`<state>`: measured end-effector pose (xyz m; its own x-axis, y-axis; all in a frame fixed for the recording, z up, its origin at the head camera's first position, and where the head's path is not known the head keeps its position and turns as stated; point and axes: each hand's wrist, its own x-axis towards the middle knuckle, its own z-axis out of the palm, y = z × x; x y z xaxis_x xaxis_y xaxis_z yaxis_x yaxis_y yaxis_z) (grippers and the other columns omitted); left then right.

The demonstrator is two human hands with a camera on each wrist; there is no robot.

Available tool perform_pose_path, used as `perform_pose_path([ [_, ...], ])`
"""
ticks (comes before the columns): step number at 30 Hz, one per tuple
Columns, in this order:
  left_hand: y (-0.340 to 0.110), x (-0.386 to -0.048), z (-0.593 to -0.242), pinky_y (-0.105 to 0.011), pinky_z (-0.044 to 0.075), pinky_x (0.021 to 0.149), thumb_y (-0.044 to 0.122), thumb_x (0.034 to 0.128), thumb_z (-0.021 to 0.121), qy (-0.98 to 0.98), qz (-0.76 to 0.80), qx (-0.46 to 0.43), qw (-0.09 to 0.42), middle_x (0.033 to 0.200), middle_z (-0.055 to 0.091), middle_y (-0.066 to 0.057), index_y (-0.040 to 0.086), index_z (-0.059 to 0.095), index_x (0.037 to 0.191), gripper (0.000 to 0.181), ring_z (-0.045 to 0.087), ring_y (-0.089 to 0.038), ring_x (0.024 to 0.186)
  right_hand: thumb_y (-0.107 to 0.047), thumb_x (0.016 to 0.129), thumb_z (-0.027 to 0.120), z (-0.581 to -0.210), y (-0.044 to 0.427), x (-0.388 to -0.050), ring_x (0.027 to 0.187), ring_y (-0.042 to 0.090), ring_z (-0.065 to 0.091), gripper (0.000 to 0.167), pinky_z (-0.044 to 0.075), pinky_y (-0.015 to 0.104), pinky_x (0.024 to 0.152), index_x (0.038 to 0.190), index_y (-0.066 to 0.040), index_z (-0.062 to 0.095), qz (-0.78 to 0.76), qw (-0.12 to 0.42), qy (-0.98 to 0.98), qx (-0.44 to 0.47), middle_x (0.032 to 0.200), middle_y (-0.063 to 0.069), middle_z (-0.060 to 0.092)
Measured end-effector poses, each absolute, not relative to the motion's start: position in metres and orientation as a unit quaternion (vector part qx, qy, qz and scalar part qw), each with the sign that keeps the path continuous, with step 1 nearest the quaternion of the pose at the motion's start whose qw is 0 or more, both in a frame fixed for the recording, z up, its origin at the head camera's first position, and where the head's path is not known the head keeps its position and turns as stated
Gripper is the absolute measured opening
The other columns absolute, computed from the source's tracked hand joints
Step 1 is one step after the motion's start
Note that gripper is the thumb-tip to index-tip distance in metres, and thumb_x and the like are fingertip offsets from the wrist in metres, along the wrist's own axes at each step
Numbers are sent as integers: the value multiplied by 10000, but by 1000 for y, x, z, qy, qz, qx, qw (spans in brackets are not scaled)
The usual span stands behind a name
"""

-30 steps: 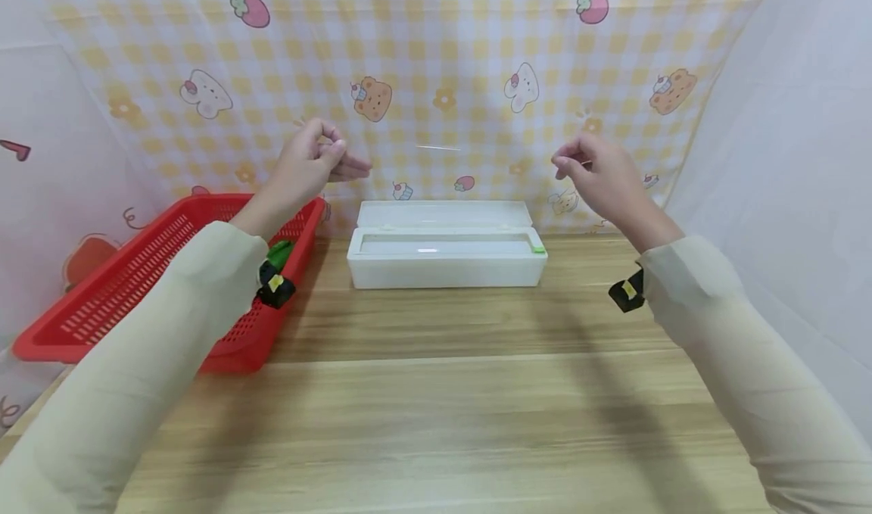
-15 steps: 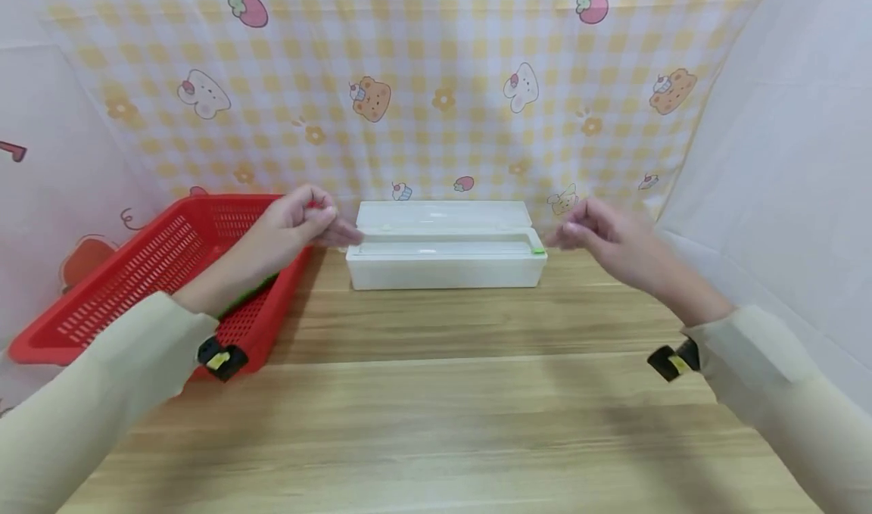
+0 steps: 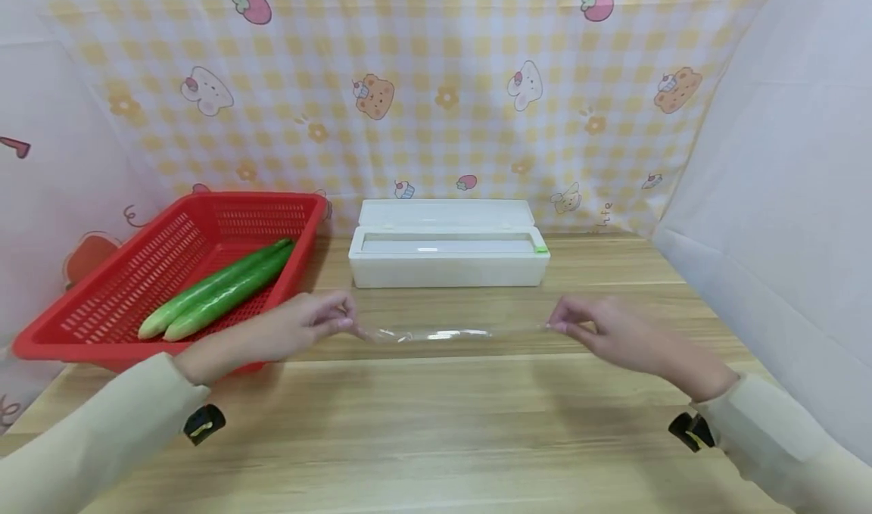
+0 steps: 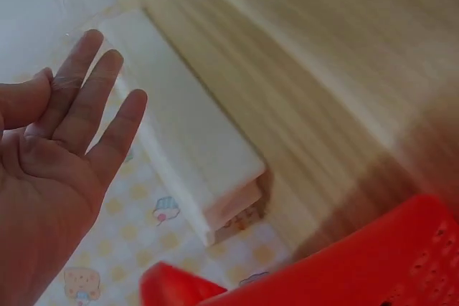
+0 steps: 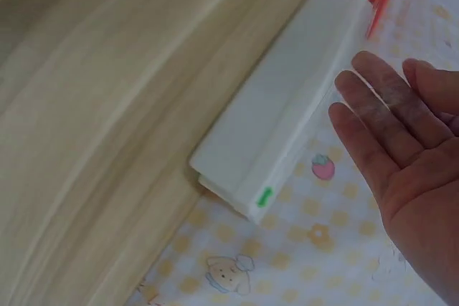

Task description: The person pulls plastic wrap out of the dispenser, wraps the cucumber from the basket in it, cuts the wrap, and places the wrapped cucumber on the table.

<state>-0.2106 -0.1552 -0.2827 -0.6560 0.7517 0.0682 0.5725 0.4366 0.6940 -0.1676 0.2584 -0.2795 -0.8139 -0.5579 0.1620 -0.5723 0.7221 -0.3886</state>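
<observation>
My left hand [image 3: 309,323] and right hand [image 3: 616,336] have moved down, nearer me than the box [image 3: 450,270]; each pinches one end of the film [image 3: 443,334].

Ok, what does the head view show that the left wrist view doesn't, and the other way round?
Only head: two cucumbers in the red basket, and the green tab on the white box. Only left wrist: the palm of the left hand. Both: that hand, the right hand, the clear film they pinch, basket, box, table and patterned cloth.

Clear film [image 3: 444,334], glossy, held stretched sideways
</observation>
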Motion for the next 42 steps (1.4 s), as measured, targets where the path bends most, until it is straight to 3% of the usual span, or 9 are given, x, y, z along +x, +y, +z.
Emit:
perform_pose_path([
  [6, -145, -201, -308, -228, 517, 697, 57, 894, 585, 861, 208, 460, 58, 866, 689, 33, 110, 573, 898, 55, 637, -97, 805, 33, 850, 594, -305, 253, -162, 922, 222, 669, 147, 541, 288, 726, 877, -111, 609, 157, 23, -904, 397, 987, 57, 700],
  [10, -140, -195, -315, -173, 457, 614, 42, 863, 621, 869, 149, 470, 49, 735, 604, 70, 153, 575, 870, 120, 507, 5, 657, 82, 767, 649, -317, 250, -161, 770, 93, 615, 194, 500, 197, 637, 776, -107, 605, 122, 72, -890, 433, 833, -30, 623],
  [15, -142, -195, -321, -164, 421, 607, 39, 833, 657, 874, 143, 461, 53, 681, 544, 99, 180, 566, 790, 173, 453, 17, 640, 78, 689, 701, -332, 246, -160, 682, 57, 567, 215, 459, 133, 572, 692, -102, 583, 76, 113, -879, 456, 736, -55, 514],
  [19, -142, -195, -325, -162, 371, 570, 16, 807, 665, 879, 120, 459, 48, 631, 455, 126, 188, 535, 705, 239, 407, 5, 611, 65, 702, 687, -339, 242, -160, 638, 36, 490, 223, 412, 116, 532, 654, -109, 557, 34, 123, -880, 457, 700, -68, 438],
  [23, -140, -191, -329, -169, 319, 533, -42, 766, 634, 887, 66, 455, 39, 607, 370, 124, 200, 513, 658, 291, 344, -16, 586, 64, 724, 663, -343, 238, -160, 612, 8, 348, 262, 345, 121, 514, 625, -135, 522, 8, 98, -890, 444, 676, -87, 361],
  [26, -138, -189, -332, -176, 328, 520, -17, 765, 656, 891, 35, 451, 29, 612, 398, 118, 203, 544, 664, 267, 342, -31, 572, 51, 734, 656, -345, 236, -161, 600, 15, 303, 270, 318, 130, 505, 617, -145, 512, 0, 72, -898, 433, 667, -90, 348],
  [33, -140, -189, -334, -205, 430, 561, 101, 792, 709, 896, 30, 441, 41, 703, 532, 102, 191, 646, 768, 112, 442, -28, 602, 17, 760, 673, -348, 234, -161, 629, 37, 391, 188, 391, 149, 545, 664, -123, 592, -6, 57, -902, 427, 679, -83, 431],
  [38, -143, -190, -337, -208, 459, 592, 169, 827, 685, 895, 56, 440, 42, 749, 528, 126, 202, 661, 789, 56, 482, 8, 640, 26, 768, 656, -346, 235, -161, 628, 11, 382, 227, 375, 145, 528, 642, -134, 554, 26, 26, -912, 409, 676, -96, 436],
  [42, -143, -189, -339, -192, 428, 557, 164, 845, 656, 889, 71, 452, 26, 709, 480, 124, 190, 640, 739, 111, 436, 9, 597, -8, 797, 652, -345, 234, -161, 625, 18, 381, 244, 366, 170, 533, 665, -143, 498, 41, -3, -919, 393, 676, -94, 448],
])
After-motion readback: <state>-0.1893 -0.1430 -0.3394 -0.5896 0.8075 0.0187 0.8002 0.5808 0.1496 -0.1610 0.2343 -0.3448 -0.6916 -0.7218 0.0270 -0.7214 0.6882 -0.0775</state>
